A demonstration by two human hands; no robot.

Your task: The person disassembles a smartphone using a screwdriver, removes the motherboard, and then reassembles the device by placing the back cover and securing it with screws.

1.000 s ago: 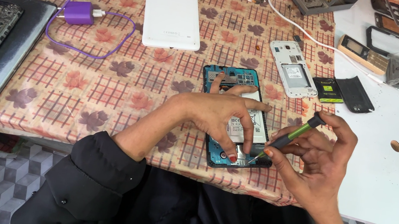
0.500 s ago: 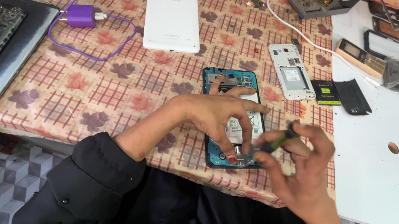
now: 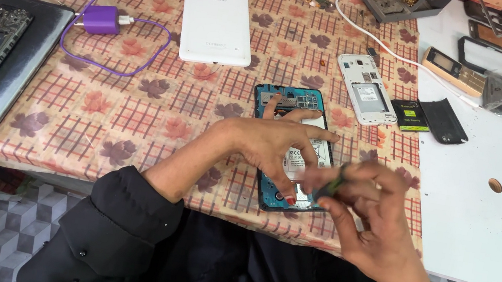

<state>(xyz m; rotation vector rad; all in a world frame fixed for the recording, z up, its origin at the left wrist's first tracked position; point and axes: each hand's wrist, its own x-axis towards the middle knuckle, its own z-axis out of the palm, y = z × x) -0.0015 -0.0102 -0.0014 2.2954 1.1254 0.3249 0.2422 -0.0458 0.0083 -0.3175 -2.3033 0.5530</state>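
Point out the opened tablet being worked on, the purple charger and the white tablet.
opened tablet (image 3: 289, 102): head view, exposed top board.
purple charger (image 3: 100, 20): head view, plug body.
white tablet (image 3: 216, 20): head view, back cover centre.

The left arm comes in from the lower left in a black sleeve pushed back to the forearm, with the bare wrist angled up and to the right. The left hand (image 3: 273, 146) lies palm down, fingers spread and slightly bent; the index finger points right, and the thumb, its nail painted red, reaches down toward the person. The right arm rises from the lower right corner, bare at the wrist. The right hand (image 3: 369, 210) is blurred, held just right of the left, its fingers curled inward and thumb pressed against them in a closed pinching grip.
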